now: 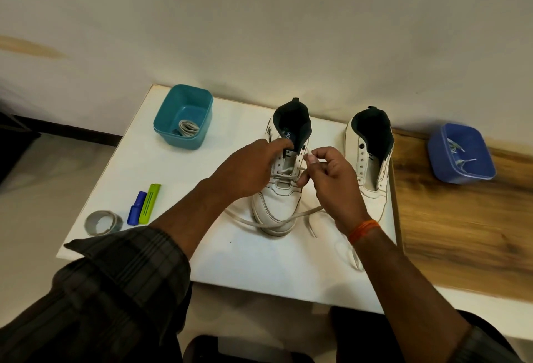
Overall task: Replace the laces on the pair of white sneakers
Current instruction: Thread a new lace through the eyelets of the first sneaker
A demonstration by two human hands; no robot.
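Two hands are raised at frame centre | lace (277, 222) is draped over the near toe, its tip pinched by the right hand (331, 186) | left sneaker (284, 178) is gripped at the tongue by the left hand (248, 168) | right sneaker (370, 155) is seen unlaced just right | teal tub (184, 116) upper left, blue tub (460, 153) far right.

Left hand (248, 168) curled, gripping, palm down. Right hand (331, 181) pinching between thumb and forefinger. Both forearms reach forward.
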